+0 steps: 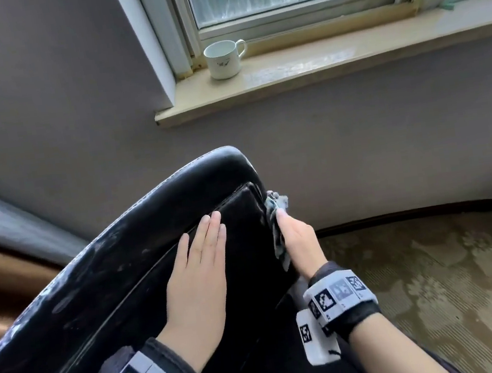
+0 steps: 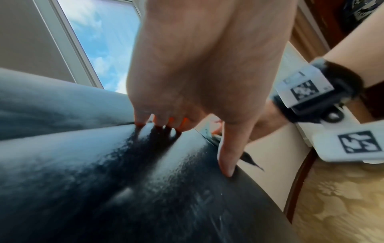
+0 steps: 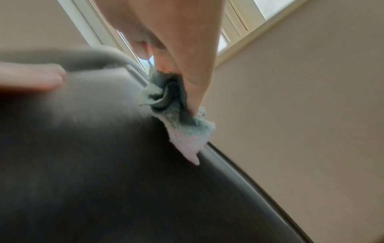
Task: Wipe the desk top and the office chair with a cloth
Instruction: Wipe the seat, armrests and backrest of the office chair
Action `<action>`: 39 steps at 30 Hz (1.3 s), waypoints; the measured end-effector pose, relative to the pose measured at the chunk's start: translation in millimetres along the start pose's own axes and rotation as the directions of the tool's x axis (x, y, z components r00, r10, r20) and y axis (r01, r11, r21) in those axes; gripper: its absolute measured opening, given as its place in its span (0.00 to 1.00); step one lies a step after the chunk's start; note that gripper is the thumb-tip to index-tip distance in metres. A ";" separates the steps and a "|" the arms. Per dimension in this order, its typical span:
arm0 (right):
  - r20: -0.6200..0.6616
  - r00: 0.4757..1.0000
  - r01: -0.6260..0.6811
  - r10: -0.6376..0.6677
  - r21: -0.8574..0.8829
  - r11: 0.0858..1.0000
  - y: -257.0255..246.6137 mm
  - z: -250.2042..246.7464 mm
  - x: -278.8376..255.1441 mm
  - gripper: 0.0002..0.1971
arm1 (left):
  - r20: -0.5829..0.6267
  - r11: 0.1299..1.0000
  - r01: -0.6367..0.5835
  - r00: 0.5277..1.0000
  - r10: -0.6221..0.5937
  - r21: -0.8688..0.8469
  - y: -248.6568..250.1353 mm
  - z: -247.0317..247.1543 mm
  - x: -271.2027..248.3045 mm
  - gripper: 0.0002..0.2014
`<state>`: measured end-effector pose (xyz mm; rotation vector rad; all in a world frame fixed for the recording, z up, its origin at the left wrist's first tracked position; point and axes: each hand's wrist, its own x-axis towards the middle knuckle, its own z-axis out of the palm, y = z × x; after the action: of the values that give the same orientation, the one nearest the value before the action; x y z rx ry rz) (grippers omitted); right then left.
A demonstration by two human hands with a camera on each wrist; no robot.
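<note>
Left hand (image 1: pixel 197 266): flat on the black office chair (image 1: pixel 110 282) back, fingers straight, steadying it and holding nothing.
Right hand (image 1: pixel 297 239): fingers curled round a bunched cloth (image 3: pixel 176 118), pressed to the chair's side edge just right of the left hand.
Cloth handling: looks soft, light, floppy terry; best kept bunched in the palm, loose corner trailing.
Chair handling: smooth padding, likely slippery; probably swivels, so brace it.
Beyond fingertips: windowsill (image 1: pixel 317 70) with a white cup (image 1: pixel 223 59).
Below right hand: patterned carpet (image 1: pixel 454 284).
Desk top: not identifiable.
</note>
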<state>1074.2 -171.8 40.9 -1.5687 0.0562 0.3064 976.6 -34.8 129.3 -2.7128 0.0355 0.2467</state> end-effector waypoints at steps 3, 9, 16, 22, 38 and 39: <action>0.060 0.982 0.184 -0.179 -0.097 0.978 -13.1 2.6 -3.6 0.17 | -0.109 1.000 -0.013 0.994 0.011 -0.017 2.6 2.4 6.2 0.41; -0.004 1.000 0.022 -0.023 -0.134 0.991 34.7 -8.8 -12.9 0.15 | -0.183 0.997 -0.043 0.982 0.055 0.068 8.3 10.7 17.5 0.33; 0.079 0.931 0.365 -0.357 -0.155 0.918 26.5 20.2 -16.9 0.23 | -0.404 0.998 -0.059 0.914 0.041 -0.031 5.0 29.5 21.6 0.34; 0.022 0.924 0.378 -0.382 -0.209 0.902 44.5 17.2 -19.4 0.24 | -0.407 0.992 -0.058 0.913 0.008 -0.111 9.9 29.0 22.8 0.33; -0.101 0.910 0.380 -0.402 -0.184 0.906 66.5 24.1 -23.1 0.27 | -0.342 0.987 -0.089 0.939 0.038 -0.135 20.2 13.9 36.8 0.37; -0.068 0.887 0.440 -0.458 -0.182 0.879 56.4 26.4 -19.7 0.29 | -0.362 0.988 -0.091 0.931 0.039 -0.128 20.9 13.8 39.7 0.35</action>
<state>1038.3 -150.3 -9.2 -1.7062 -0.2545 -0.1473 1012.1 -47.8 101.5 -2.8659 0.2216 -0.2413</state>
